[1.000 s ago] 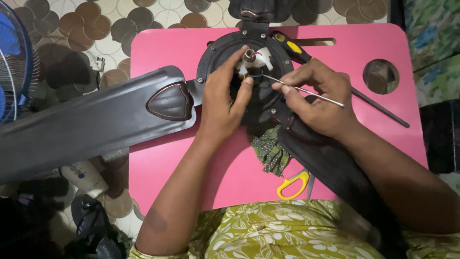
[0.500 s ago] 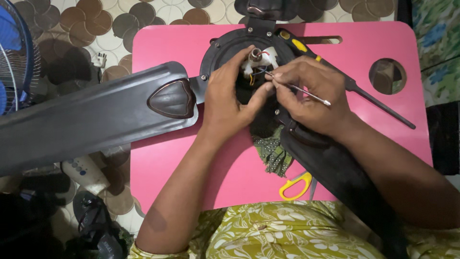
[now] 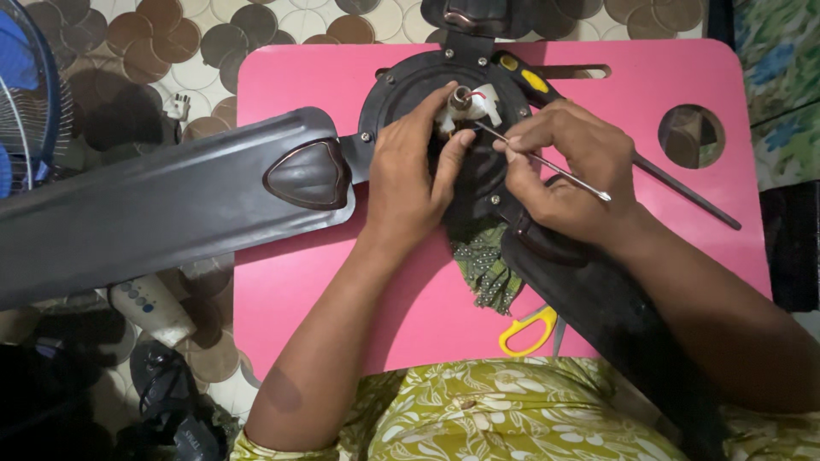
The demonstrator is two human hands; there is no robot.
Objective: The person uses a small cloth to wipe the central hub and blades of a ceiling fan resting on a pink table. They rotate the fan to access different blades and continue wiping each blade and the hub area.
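Note:
A dark ceiling fan lies on a pink table [image 3: 666, 230], its round motor housing [image 3: 395, 90] at the far middle. My left hand [image 3: 408, 175] rests on the housing, thumb and fingers pinching the white wired part [image 3: 480, 102] by the metal shaft. My right hand [image 3: 568, 171] holds a thin metal rod [image 3: 547, 162], its tip pointing at that white part. One fan blade [image 3: 154, 209] stretches left off the table; another blade [image 3: 606, 316] runs under my right forearm.
A yellow-and-black screwdriver [image 3: 675, 183] lies behind my right hand. Yellow-handled scissors [image 3: 525, 329] and a green patterned cloth [image 3: 483, 260] sit near the table's front. A round hole [image 3: 690, 135] is in the table's right side. A blue standing fan [image 3: 26, 102] and a white remote [image 3: 149, 303] are at left.
My right hand drew back slightly to the right, so more of the rod shows between the hands. My left thumb shifted up toward the white part.

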